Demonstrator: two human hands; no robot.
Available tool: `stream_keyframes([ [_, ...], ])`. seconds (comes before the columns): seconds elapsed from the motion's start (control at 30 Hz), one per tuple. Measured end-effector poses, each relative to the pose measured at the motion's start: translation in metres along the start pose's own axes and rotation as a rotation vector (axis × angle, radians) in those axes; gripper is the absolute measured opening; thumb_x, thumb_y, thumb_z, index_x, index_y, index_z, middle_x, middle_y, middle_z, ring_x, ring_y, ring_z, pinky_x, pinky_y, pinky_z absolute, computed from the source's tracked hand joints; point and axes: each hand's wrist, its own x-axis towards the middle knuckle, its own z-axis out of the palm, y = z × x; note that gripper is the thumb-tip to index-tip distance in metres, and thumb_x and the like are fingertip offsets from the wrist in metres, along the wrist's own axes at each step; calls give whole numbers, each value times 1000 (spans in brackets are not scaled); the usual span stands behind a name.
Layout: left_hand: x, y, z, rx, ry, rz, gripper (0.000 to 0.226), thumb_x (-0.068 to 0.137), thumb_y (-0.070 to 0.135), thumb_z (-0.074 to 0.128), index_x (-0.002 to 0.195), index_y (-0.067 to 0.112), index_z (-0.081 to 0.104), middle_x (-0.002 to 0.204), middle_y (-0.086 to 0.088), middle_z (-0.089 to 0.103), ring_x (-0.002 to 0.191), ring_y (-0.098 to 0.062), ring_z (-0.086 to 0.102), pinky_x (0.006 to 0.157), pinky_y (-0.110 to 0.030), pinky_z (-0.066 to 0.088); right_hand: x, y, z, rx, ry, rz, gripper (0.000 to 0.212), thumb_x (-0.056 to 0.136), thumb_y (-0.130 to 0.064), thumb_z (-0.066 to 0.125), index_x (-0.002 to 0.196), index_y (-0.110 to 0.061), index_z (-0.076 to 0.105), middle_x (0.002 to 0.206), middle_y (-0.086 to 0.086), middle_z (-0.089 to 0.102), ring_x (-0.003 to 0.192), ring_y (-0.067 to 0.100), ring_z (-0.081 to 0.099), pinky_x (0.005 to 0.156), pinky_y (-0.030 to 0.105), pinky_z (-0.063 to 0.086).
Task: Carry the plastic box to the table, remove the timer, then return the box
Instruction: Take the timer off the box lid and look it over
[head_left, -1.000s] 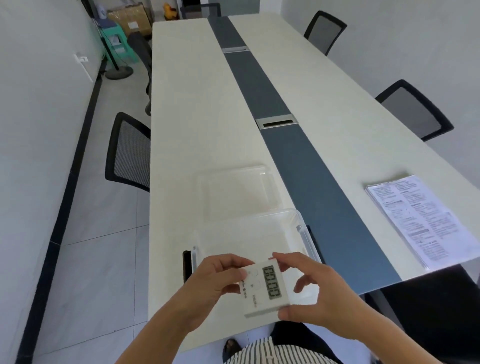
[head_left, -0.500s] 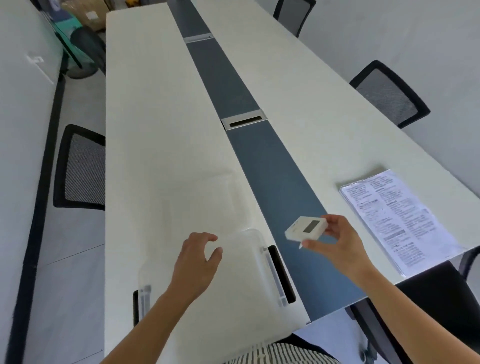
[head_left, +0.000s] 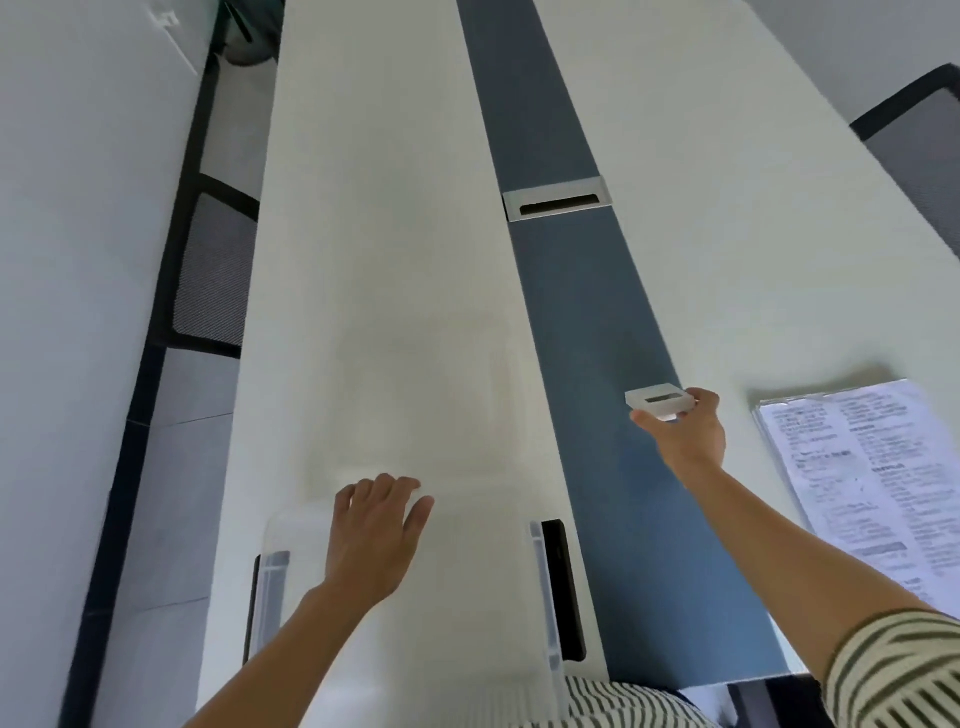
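Timer (head_left: 658, 401) sits in the right hand (head_left: 684, 433), whose grip is closed on its near-right end: fingertips wrap the far edge and the thumb runs beneath. It is held flat, display up, over the blue strip (head_left: 592, 322) that runs down the middle of the desk (head_left: 374, 208), with its long axis lying roughly across the strip. It looks like a small white slab with a dark rectangular screen; the view is soft, so no digits can be read. Whether it touches the desk or hangs just above I cannot tell, though it seems slightly clear of the surface.

From that grip, bare desk lies straight below and to the right, and the printed sheets (head_left: 857, 478) rest near the right edge, so setting the timer down probably needs only a short lowering.

The left hand (head_left: 375, 530) is spread wide and holds nothing, its fingers reaching over the far rim of the plastic box (head_left: 467, 597), which stands at the near edge of the desk with its side latches (head_left: 543, 587) showing. Just beyond it lies what appears to be the clear lid (head_left: 426, 395), faint against the desk. The left hand is the nearer to both box and lid.
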Motion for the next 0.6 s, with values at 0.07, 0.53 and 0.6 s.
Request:
stream_keyframes([
  [0.07, 2, -1, 0, -10, 14, -10, 52, 91, 51, 21, 110, 26, 62, 97, 5, 65, 94, -22, 59, 92, -29, 26, 15, -10, 4, -10, 10, -11, 80, 68, -39, 78, 131, -15, 36, 121, 6, 62, 95, 24, 57, 74, 35, 47],
  [0.53, 6, 1, -1, -39, 48, -27, 65, 91, 57, 8, 108, 27, 63, 92, 9, 64, 89, -19, 60, 89, -27, 26, 44, -41, 7, -134, -4, 35, 106, 61, -61, 73, 144, -17, 24, 140, 6, 47, 126, 30, 44, 93, 49, 46],
  [0.6, 5, 0, -2, -54, 55, -17, 68, 91, 59, 7, 109, 26, 63, 92, 9, 65, 89, -19, 60, 88, -27, 26, 35, -45, 4, -198, 64, -30, 105, 64, -61, 72, 146, -18, 21, 146, 5, 39, 133, 28, 35, 92, 51, 43],
])
